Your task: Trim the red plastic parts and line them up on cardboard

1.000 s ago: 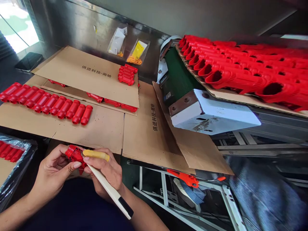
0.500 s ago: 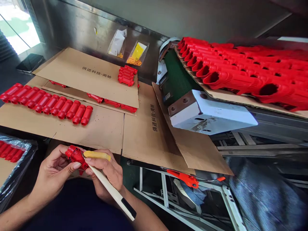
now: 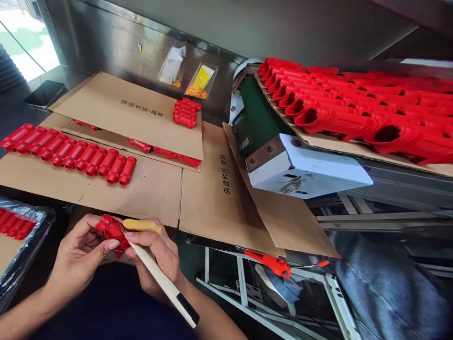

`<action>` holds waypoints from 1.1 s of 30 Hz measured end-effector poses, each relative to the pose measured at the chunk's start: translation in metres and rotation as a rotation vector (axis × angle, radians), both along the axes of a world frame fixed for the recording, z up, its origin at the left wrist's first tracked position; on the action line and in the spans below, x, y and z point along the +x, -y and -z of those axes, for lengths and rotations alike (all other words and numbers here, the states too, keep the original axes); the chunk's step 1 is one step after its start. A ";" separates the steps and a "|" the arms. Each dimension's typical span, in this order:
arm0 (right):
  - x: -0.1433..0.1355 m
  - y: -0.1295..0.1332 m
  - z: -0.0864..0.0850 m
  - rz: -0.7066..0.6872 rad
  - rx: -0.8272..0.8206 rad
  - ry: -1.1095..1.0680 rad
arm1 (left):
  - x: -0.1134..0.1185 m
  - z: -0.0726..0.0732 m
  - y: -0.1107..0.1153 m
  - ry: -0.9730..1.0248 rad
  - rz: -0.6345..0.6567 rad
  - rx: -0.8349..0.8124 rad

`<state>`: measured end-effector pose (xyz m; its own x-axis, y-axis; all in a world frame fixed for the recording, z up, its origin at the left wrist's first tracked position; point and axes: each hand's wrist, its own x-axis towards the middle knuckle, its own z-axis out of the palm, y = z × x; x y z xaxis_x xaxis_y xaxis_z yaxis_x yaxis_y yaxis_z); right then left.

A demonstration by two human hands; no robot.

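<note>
Landmark: the row of red ribbed tubes (image 3: 87,157) lying on cardboard. My left hand (image 3: 79,250) was clamped by thumb and fingers on a red plastic fitting (image 3: 112,228), held on my side of the row, near its right end, not touching it. My right hand (image 3: 166,252) was closed round a white-handled tool (image 3: 161,278), black end toward me; working tip at the fitting, too small to tell its shape. A yellow finger cot (image 3: 141,225) covered my right index finger; no cover visible on the left thumb, which sat close to the tip. Main risk, my guess: tip skidding off the curved wall from too much push, jabbing that thumb or scoring the plastic. Second: fitting twisting out of a fingertip-only pinch and dropping short of the row. Lesser: a wide swing of my left elbow catching the wrapped tray (image 3: 46,222), left of the row and nearer me.
</note>
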<state>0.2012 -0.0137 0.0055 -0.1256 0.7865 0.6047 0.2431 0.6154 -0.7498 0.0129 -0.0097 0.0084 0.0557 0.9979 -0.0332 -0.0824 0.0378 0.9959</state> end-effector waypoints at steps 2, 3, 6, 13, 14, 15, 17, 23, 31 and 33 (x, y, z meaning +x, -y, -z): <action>0.002 -0.002 -0.001 -0.028 0.023 0.060 | 0.001 0.000 -0.001 -0.001 -0.007 0.015; 0.003 -0.003 -0.002 -0.041 0.044 0.091 | 0.001 0.000 -0.002 0.007 -0.015 0.020; 0.006 -0.006 -0.001 -0.080 -0.016 0.027 | 0.001 0.002 -0.003 0.082 -0.025 -0.021; 0.025 -0.013 0.001 -0.084 -0.440 -0.523 | 0.002 -0.001 -0.001 0.306 0.008 -0.276; 0.027 -0.014 -0.001 -0.058 -0.468 -0.483 | 0.002 -0.004 -0.001 0.318 0.022 -0.330; 0.028 -0.015 -0.003 -0.031 -0.510 -0.423 | 0.002 -0.006 -0.002 0.338 0.044 -0.395; 0.027 -0.018 -0.007 -0.027 -0.622 -0.301 | 0.002 -0.010 -0.004 0.388 0.122 -0.517; 0.018 -0.017 -0.001 -0.226 -0.950 -0.313 | -0.006 -0.013 -0.005 0.435 0.179 -0.556; 0.018 0.005 -0.012 0.102 -0.109 0.165 | 0.004 -0.015 -0.007 0.296 -0.149 -0.271; 0.020 0.006 -0.013 0.064 -0.035 0.113 | 0.003 -0.014 -0.008 0.323 -0.124 -0.277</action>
<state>0.2216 -0.0195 0.0182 -0.1404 0.8154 0.5616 0.3656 0.5698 -0.7360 0.0160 -0.0016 0.0222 -0.0124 0.9535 -0.3010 -0.4085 0.2699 0.8719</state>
